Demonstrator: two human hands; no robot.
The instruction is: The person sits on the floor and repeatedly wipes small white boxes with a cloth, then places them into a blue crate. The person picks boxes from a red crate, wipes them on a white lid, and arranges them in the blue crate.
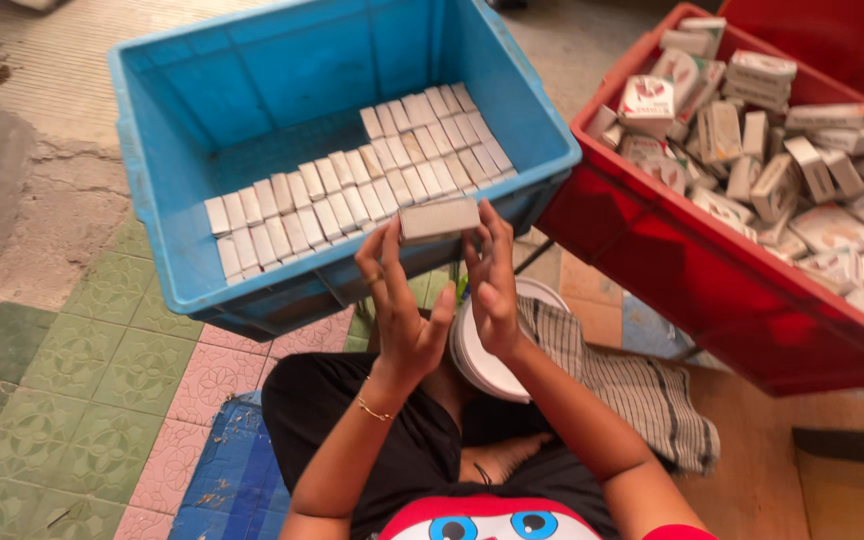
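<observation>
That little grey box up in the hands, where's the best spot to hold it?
Judging by its pose, hold the small flat grey cardboard box by its two short ends, one from each side. It is long and thin and lies level, and the left hand and right hand already pinch those ends with their fingertips.

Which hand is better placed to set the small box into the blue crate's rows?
Likely left hand: it lies nearer the packed rows in the blue crate. Both hands grip the small box; right hand sits rimward.

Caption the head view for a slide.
Both hands, left hand and right hand, hold a small box over a blue crate.
</observation>
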